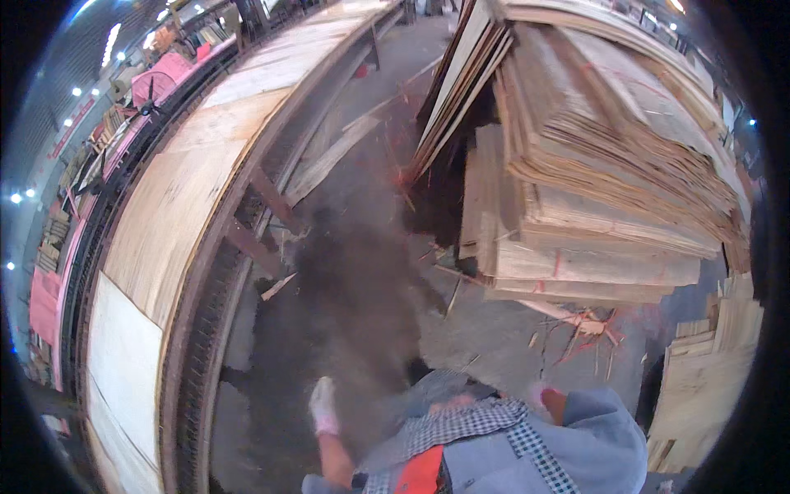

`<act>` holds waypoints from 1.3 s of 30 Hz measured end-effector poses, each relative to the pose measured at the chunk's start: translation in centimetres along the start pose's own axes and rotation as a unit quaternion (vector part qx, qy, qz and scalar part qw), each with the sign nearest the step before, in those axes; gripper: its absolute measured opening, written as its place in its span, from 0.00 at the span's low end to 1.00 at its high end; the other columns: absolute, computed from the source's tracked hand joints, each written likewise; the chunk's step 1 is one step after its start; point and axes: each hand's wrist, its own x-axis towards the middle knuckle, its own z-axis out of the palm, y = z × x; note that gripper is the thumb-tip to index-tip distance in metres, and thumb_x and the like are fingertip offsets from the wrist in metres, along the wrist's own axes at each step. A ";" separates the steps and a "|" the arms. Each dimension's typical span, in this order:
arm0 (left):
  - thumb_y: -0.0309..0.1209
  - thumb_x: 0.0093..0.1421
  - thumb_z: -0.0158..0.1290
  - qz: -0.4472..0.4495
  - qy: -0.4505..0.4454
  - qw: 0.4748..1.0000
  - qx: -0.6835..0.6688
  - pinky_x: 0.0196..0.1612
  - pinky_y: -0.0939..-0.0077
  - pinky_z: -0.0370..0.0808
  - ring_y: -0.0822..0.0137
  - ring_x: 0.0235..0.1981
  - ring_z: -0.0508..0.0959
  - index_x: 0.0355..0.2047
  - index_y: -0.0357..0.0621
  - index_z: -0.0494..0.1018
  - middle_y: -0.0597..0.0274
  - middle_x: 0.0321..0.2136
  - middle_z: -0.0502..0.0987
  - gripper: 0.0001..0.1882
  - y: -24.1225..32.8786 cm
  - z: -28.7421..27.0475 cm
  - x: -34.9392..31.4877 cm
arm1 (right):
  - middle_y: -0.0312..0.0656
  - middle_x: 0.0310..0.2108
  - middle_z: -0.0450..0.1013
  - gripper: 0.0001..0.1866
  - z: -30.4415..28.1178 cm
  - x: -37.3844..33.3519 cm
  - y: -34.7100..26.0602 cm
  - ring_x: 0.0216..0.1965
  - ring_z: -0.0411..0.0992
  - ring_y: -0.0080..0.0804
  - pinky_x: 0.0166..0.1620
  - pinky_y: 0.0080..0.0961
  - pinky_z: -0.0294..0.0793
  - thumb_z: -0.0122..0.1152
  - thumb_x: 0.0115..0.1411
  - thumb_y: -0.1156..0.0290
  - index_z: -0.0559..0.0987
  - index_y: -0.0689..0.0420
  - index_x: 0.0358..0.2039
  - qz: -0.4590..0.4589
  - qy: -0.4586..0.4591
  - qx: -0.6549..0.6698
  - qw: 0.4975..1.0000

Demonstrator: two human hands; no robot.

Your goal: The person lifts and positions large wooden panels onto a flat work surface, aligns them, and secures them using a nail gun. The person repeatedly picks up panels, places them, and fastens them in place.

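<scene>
My left hand (323, 407), in a white glove, hangs low over the dark floor with its fingers loosely stretched out. Nothing shows in it, though motion softens its outline. Nearest to it on the left runs a long conveyor (202, 362) carrying pale wood veneer sheets (177, 198). At my other side, my right hand (543, 398) is mostly hidden behind the grey sleeve and blurred, so its fingers cannot be made out. Beyond it, on the right, rises a tall stack of thin veneer sheets (601, 214) with frayed edges.
More sheets (469, 82) lean at a slant against the stack's left side. A lower pile of veneer (704, 387) stands at the near right. Wood scraps and red strands (588, 329) litter the floor. Brown metal supports (255, 247) jut out from under the conveyor.
</scene>
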 end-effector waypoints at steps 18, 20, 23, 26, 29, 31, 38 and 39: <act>0.43 0.68 0.50 -0.100 -0.077 0.874 0.470 0.31 0.67 0.69 0.68 0.27 0.72 0.54 0.50 0.79 0.70 0.30 0.78 0.19 17.1 9.9 65.2 | 0.48 0.45 0.81 0.18 -49.2 34.9 -6.9 0.45 0.79 0.41 0.48 0.39 0.76 0.62 0.61 0.64 0.84 0.58 0.48 0.293 -0.086 0.777 0.551; 0.47 0.67 0.50 -0.067 -0.115 0.887 0.442 0.39 0.71 0.73 0.69 0.38 0.77 0.56 0.51 0.77 0.64 0.38 0.81 0.23 24.5 21.4 71.7 | 0.49 0.44 0.82 0.18 -51.5 35.2 -6.2 0.44 0.79 0.39 0.48 0.36 0.76 0.62 0.62 0.63 0.83 0.58 0.49 0.314 -0.076 0.746 0.582; 0.49 0.64 0.54 -0.075 -0.130 0.947 0.285 0.56 0.63 0.71 0.66 0.54 0.74 0.61 0.52 0.73 0.61 0.53 0.76 0.28 28.6 28.2 80.2 | 0.49 0.43 0.82 0.18 -59.2 41.5 -2.7 0.44 0.78 0.35 0.47 0.32 0.76 0.61 0.64 0.62 0.83 0.59 0.50 0.278 -0.054 0.687 0.669; 0.45 0.63 0.58 -0.178 -0.095 0.966 0.161 0.62 0.60 0.69 0.60 0.59 0.73 0.61 0.48 0.71 0.56 0.58 0.74 0.29 30.3 33.5 88.3 | 0.50 0.42 0.82 0.19 -70.9 50.7 3.5 0.43 0.78 0.31 0.47 0.28 0.76 0.60 0.65 0.61 0.83 0.59 0.50 0.220 0.054 0.597 0.770; 0.44 0.69 0.49 0.014 -0.230 0.807 0.544 0.60 0.59 0.72 0.52 0.56 0.78 0.54 0.39 0.78 0.46 0.53 0.79 0.23 26.7 33.5 94.2 | 0.44 0.43 0.82 0.20 -86.7 60.0 7.3 0.43 0.77 0.25 0.49 0.27 0.75 0.62 0.66 0.57 0.84 0.60 0.49 0.229 0.130 0.785 0.561; 0.35 0.65 0.43 0.116 -0.461 0.438 0.764 0.49 0.54 0.77 0.47 0.48 0.81 0.41 0.40 0.81 0.39 0.45 0.81 0.18 29.1 38.4 99.2 | 0.36 0.46 0.81 0.23 -93.7 65.0 10.4 0.46 0.75 0.23 0.50 0.29 0.74 0.62 0.66 0.54 0.83 0.59 0.52 0.209 0.124 0.739 0.628; 0.37 0.65 0.44 -0.051 -0.462 0.604 0.647 0.49 0.54 0.76 0.47 0.49 0.80 0.44 0.42 0.76 0.39 0.47 0.79 0.16 32.3 77.1 120.6 | 0.47 0.48 0.80 0.24 -110.9 72.7 14.9 0.49 0.78 0.40 0.54 0.37 0.72 0.52 0.68 0.50 0.83 0.58 0.45 0.243 0.256 0.692 0.630; 0.38 0.65 0.45 -0.054 -0.483 0.611 0.625 0.50 0.54 0.76 0.47 0.49 0.80 0.44 0.42 0.75 0.39 0.47 0.79 0.16 33.5 84.2 121.4 | 0.48 0.49 0.80 0.24 -106.7 75.0 13.5 0.49 0.78 0.44 0.54 0.40 0.73 0.52 0.68 0.50 0.83 0.58 0.45 0.289 0.256 0.632 0.672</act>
